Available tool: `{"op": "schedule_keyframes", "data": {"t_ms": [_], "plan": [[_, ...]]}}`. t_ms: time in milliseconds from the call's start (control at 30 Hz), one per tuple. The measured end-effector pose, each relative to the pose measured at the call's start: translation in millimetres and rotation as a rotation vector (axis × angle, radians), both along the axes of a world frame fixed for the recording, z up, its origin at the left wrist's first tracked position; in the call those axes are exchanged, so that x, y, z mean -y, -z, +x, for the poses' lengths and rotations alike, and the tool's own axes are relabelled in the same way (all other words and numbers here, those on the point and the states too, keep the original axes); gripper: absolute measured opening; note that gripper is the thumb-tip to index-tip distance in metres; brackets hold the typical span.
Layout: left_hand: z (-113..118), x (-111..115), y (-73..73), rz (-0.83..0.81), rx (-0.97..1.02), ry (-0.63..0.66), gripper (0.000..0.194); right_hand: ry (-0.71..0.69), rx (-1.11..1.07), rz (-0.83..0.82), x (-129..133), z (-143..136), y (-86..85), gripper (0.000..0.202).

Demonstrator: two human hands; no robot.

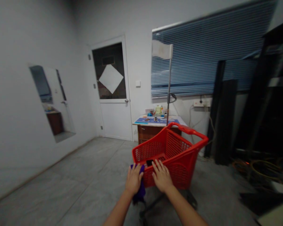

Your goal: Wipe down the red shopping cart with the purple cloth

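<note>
A red plastic shopping cart [179, 172] with perforated sides stands in front of me. My left hand [133, 179] is at its near left corner, over a purple cloth [139, 191] that hangs down beside the cart. The thumb and fingers press the cloth at the rim; how far they wrap round it is hidden. Spread fingers of my right hand [162, 177] lie over the near rim of the cart, with nothing visible in them. Inside the cart, just beyond the right fingertips, is a small black object [150, 162].
Behind the cart stands a brown desk [146, 132] with several small items on top. A pole with a white flag [162, 50] rises behind the cart handle. A white door [115, 119] is at the back, a mirror [54, 106] on the left, dark panels [225, 125] and cables on the right.
</note>
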State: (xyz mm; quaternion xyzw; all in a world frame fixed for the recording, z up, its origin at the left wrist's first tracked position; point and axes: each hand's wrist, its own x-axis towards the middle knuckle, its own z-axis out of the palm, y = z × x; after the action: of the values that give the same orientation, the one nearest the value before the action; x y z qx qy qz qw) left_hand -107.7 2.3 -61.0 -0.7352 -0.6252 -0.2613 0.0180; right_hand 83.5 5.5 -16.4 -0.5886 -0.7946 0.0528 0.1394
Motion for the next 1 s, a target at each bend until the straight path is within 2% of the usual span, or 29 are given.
{"op": "schedule_keyframes", "data": {"t_ms": [133, 233, 300, 500, 633, 800, 1000], "plan": [[18, -2, -8.7, -0.049, -0.014, -0.063, 0.043, 0.041, 0.015, -0.018, 4, -4, -1.5, 0.061], [30, -3, -16.0, -0.071, -0.026, -0.046, 0.044, 0.05, 0.015, -0.02, 5, -4, -2.5, 0.061], [29, -3, -19.0, -0.083, -0.046, -0.006, 0.045, 0.054, 0.01, -0.018, 5, -2, -1.6, 0.061], [4, -3, -22.8, -0.106, -0.086, 0.126, 0.048, 0.051, -0.008, 0.024, 3, 4, 10.4, 0.061], [12, -13, -26.9, -0.092, -0.096, 0.134, 0.046, 0.068, -0.011, 0.021, 1, 4, 14.7, 0.061], [32, -23, -30.0, -0.097, -0.134, 0.153, 0.047, 0.098, -0.015, -0.004, 3, 2, 7.8, 0.061], [15, -22, -26.9, -0.149, -0.091, 0.235, 0.047, 0.116, -0.031, -0.015, 6, 5, 2.1, 0.062]]}}
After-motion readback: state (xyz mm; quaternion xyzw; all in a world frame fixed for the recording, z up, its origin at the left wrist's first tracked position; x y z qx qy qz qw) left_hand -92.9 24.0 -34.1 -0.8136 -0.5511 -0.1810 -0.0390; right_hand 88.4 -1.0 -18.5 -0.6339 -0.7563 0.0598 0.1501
